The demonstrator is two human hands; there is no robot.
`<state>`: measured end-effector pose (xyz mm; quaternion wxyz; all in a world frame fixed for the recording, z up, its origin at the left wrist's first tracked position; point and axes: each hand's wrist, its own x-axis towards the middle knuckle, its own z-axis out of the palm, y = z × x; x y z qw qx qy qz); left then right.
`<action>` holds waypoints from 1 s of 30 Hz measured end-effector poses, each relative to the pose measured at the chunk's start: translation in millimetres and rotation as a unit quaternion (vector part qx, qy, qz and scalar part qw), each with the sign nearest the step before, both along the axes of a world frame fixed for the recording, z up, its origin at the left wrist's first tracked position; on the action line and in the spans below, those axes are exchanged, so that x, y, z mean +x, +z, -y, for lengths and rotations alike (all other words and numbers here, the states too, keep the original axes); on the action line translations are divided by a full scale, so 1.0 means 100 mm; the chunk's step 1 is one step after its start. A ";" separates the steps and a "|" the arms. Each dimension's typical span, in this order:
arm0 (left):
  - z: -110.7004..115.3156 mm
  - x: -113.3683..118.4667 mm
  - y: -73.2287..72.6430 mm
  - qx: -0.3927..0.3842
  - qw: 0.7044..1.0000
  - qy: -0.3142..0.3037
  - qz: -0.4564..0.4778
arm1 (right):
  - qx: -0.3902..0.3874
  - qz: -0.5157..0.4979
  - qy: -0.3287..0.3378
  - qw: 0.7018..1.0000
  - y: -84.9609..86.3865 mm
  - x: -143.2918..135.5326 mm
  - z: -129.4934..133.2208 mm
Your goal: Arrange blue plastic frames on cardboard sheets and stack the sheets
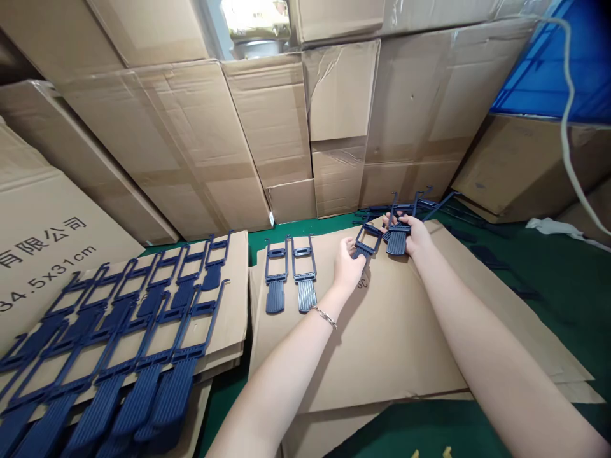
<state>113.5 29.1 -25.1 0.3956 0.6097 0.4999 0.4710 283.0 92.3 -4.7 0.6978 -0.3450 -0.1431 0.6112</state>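
While the head camera looks down over a work table (pixel 224 381) covered in green, two bare arms reach forward above a flat cardboard sheet (pixel 382 350). The left hand (pixel 347 266), with a metal bracelet (pixel 326 316) at its wrist, pinches the ribbed end of a navy plastic frame (pixel 368 238) between thumb and fingers; whether this frame touches the cardboard, I cannot tell. Just to its right, the right hand (pixel 417 235) grips a second navy frame (pixel 397 242), ribbed end toward the camera, its fingers partly hidden behind it. On the sheet, left of the hands, two matching frames (pixel 307 295) lie side by side, ribbed ends nearest the viewer. Farther left, rows of similar pieces (pixel 157 388) cover a cardboard stack (pixel 233 299). More dark parts (pixel 482 226) lie beyond the right hand. Taped cartons (pixel 267 114) form a wall behind, and a white cable (pixel 566 114) hangs at upper right.
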 end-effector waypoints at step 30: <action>0.15 -0.01 0.08 0.178 0.940 -0.110 -0.270 | 0.009 0.018 0.041 0.999 -0.02 0.02 -0.03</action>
